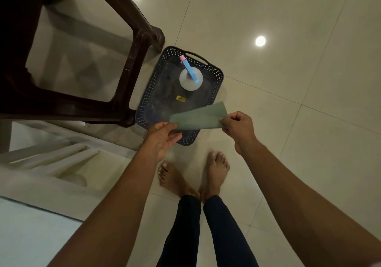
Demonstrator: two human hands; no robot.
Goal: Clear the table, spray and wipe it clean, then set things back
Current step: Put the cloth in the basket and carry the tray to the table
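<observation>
Where cloth point(199, 118) overlaps it, basket point(214, 81) floor hidden.

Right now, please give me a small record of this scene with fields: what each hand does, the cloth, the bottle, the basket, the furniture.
left hand: left hand pinches the left end of the cloth
right hand: right hand pinches the right end
cloth: green cloth, stretched flat between the hands, above the basket's near end
spray bottle: white spray bottle with blue and pink head, upright in the basket
basket: dark perforated basket on the tiled floor
furniture: dark brown table, left of the basket
</observation>
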